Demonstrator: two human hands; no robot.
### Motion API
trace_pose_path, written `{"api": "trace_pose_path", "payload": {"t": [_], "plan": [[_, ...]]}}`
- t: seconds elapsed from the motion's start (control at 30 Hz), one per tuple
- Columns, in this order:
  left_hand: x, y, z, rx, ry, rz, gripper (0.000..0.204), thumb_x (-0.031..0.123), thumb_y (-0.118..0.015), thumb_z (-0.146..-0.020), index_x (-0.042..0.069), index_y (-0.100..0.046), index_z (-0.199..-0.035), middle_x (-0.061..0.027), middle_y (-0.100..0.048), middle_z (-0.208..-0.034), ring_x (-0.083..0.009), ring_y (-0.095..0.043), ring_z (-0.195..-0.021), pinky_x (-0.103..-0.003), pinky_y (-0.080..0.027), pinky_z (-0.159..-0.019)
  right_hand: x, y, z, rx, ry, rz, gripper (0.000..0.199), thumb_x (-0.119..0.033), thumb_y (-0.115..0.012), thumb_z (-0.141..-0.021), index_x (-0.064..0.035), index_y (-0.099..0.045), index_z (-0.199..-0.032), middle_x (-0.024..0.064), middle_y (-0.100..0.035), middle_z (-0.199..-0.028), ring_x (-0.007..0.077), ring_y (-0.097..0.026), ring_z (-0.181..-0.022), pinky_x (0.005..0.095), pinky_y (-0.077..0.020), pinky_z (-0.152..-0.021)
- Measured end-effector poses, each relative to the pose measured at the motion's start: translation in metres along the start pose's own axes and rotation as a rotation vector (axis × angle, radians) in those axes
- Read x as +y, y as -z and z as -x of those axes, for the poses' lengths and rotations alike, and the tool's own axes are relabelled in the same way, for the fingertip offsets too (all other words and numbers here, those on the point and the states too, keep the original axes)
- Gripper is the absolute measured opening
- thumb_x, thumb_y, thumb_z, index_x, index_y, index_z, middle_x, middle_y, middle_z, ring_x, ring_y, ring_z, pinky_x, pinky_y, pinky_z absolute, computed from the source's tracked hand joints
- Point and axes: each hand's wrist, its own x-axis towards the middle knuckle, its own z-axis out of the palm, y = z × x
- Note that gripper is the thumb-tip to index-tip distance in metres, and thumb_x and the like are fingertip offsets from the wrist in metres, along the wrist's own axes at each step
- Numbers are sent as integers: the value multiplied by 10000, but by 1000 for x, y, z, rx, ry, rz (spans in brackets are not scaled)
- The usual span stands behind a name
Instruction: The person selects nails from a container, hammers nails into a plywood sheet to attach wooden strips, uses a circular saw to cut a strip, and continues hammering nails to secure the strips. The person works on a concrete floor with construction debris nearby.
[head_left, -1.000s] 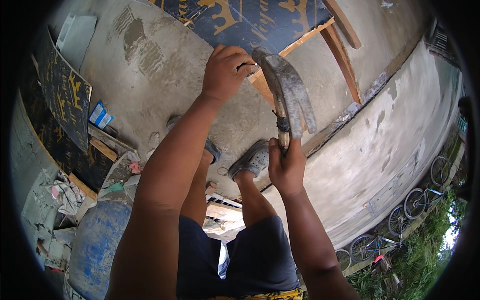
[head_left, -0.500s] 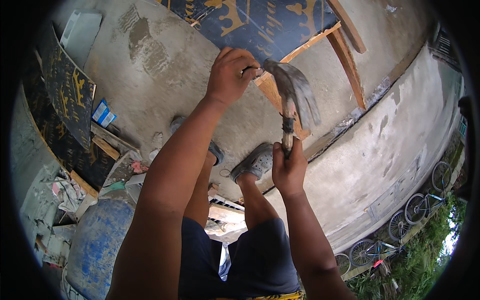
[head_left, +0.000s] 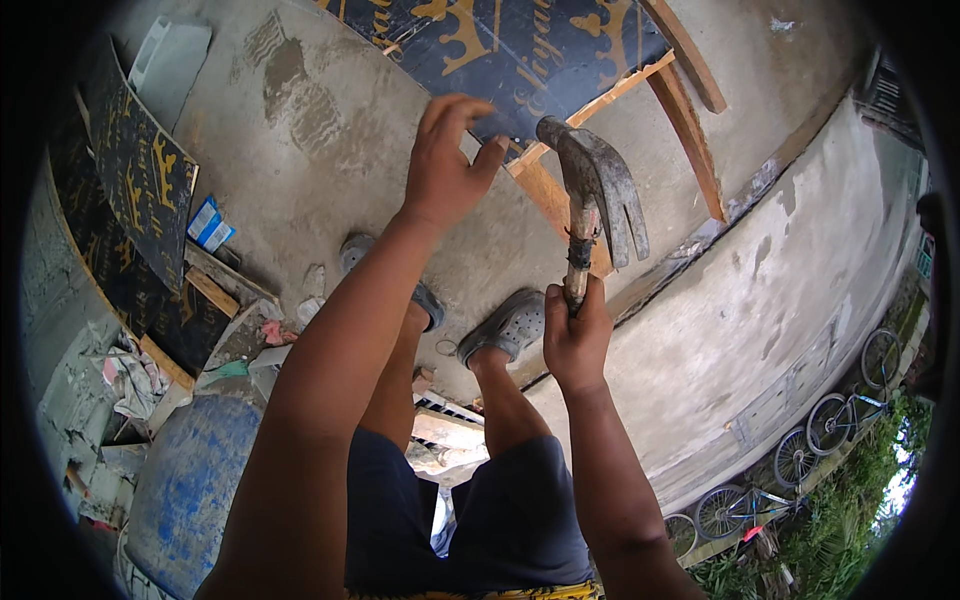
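Note:
My right hand (head_left: 577,335) grips the wooden handle of a claw hammer (head_left: 597,190), its grey steel head raised above the hand. My left hand (head_left: 447,160) reaches forward with fingers spread, fingertips near the edge of a dark blue printed board (head_left: 520,50) and the wooden strip (head_left: 585,110) nailed along it. The hammer head hangs just right of my left fingers. Both my feet in grey clogs (head_left: 505,325) stand on the concrete floor (head_left: 300,130) below.
Wooden battens (head_left: 690,130) lie at the upper right. Another dark printed panel (head_left: 140,180) leans at the left, with scrap wood and rubble (head_left: 130,370) beneath. A blue drum (head_left: 190,490) stands lower left. A concrete ledge (head_left: 780,300) drops to bicycles (head_left: 830,420) at the right.
My left hand opened its fingers and lifted slightly at the board's edge. The hammer head swung a little to the right and upright; my right hand stayed near the same place.

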Motion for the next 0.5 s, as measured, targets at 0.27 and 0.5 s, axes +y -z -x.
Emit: {"api": "trace_pose_path", "payload": {"t": [0.27,0.5], "plan": [[-33,-18,-1,13,833,750,489,384,-694,-1041,-67,-623,-1215,-113,-671,-1118,-196,-673,-960,-402,-600,-909,-8,7,4,-6,82,-76,269,-144,-689,-1000,-27,-629,-1235,234,-714,-983,395,-731,-831,436,-567,-705],[-42,-21,-2,-25,817,722,512,431,-662,-1056,-51,-641,-1226,-114,-694,-1124,-210,-689,-965,-414,-578,-972,24,-12,-10,34,323,164,276,-95,-720,-933,-36,-651,-1193,233,-715,-1009,458,-710,-864,481,-586,-713]]}}
